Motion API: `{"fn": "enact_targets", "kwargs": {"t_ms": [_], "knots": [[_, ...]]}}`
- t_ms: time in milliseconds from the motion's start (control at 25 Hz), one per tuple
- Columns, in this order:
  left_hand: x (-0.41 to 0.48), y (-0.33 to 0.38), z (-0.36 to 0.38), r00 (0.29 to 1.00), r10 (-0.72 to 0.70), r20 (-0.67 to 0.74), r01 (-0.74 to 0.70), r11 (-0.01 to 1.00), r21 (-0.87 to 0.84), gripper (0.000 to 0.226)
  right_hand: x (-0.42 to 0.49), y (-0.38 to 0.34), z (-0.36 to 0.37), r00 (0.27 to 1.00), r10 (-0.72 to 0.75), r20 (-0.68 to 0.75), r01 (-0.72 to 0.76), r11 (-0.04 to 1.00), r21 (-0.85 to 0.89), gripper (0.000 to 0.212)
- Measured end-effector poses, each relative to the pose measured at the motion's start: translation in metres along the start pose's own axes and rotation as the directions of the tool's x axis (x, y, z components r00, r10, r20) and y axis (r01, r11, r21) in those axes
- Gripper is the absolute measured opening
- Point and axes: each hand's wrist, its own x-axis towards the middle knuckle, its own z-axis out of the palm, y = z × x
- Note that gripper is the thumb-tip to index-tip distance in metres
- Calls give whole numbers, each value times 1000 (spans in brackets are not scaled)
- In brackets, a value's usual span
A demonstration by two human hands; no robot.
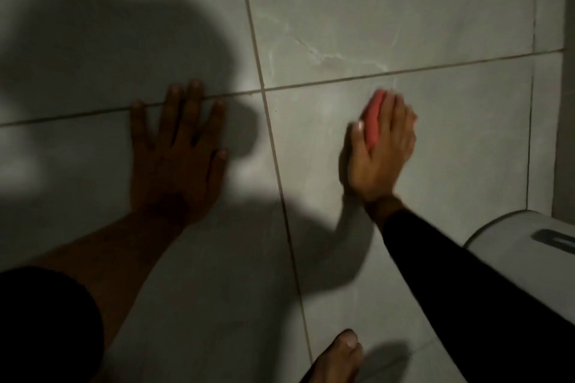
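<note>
We're mid-scrub — right hand [385,155] curled round the pink scrubber [372,121], left hand [177,162] spread flat on the tile wall [420,3] — most of it's left to do, we reckon.

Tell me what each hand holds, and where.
Right hand grips a pink pad, thumb on one long edge, fingers over the other. Left hand holds nothing, flat on the tile.

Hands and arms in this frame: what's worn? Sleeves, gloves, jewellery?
No gloves: left hand and right hand are both bare. On the right, a black sleeve reaches the wrist. The left forearm is bare; dark fabric shows near the elbow. No rings or watch visible.
</note>
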Motion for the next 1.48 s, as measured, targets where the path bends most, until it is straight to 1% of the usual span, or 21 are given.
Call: {"fn": "enact_targets", "kwargs": {"t_ms": [40,120,160,240,320,360,440,480,520,600,680,720,760,840,920,1000,1120,1240,1360,1400,1480], "knots": [[1,-1,1,1000,9,7,-9,1000,3,72,19,-23,4,997,-55,-45,54,998,-22,82],[5,2,1,1000,14,12,-14,999,-38,72,-7,-57,26,952,-291,-94,285,956,-67,75],[4,2,0,1000,4,14,-3,999,-54,72,-49,-64,39,911,-410,-48,408,912,-48,73],[-2,-2,4,1000,-11,6,11,999,-46,73,-153,-43,40,874,-459,156,467,884,-17,74],[-1,-3,3,1000,3,-2,-4,999,-40,74,-188,15,22,921,-345,179,363,928,-80,75],[-2,-2,2,1000,2,-10,-2,1000,-28,74,-173,43,20,954,-250,163,265,961,-75,74],[1,2,-1,1000,0,-1,0,999,-47,73,-101,68,7,995,32,90,-33,999,10,72],[2,2,-1,1000,4,10,-4,999,-52,73,-64,68,6,993,114,16,-115,993,36,72],[3,0,0,1000,11,16,-10,999,-49,73,-38,60,8,992,122,-29,-120,991,57,72],[2,0,0,1000,8,23,-7,998,-57,73,-57,46,28,998,-64,-15,63,998,-19,74],[1,0,-2,1000,-2,23,3,999,-48,74,-147,50,38,948,-247,203,260,965,-40,74],[1,0,-4,1000,-7,15,8,999,-44,73,-186,65,31,927,-263,267,288,956,-59,74],[1,1,-5,1000,-11,10,11,999,-39,73,-201,83,21,933,-201,298,223,974,-41,77],[2,2,-5,1000,-3,2,3,1000,-28,73,-167,115,9,978,2,207,-2,1000,-1,83],[2,1,-3,1000,10,-9,-11,999,-31,74,-73,110,-4,977,207,57,-208,978,0,74],[1,0,-2,1000,8,-18,-9,1000,-30,74,29,72,-12,964,264,-31,-263,964,34,66],[1,0,1,1000,13,-29,-14,1000,-13,74,103,-20,-5,988,89,-130,-78,993,92,72],[1,-2,4,999,26,-41,-26,1000,-6,73,73,-101,15,954,-250,-163,260,965,40,75],[1,-1,1,999,14,-45,-15,1000,-23,71,-43,-97,40,838,-545,-21,546,838,25,73],[2,0,0,999,10,-42,-11,1000,-22,71,-91,-76,44,801,-595,56,595,803,32,72],[2,1,-3,1000,5,-30,-6,1000,-13,73,-178,-26,40,798,-566,206,576,817,16,77]]}}
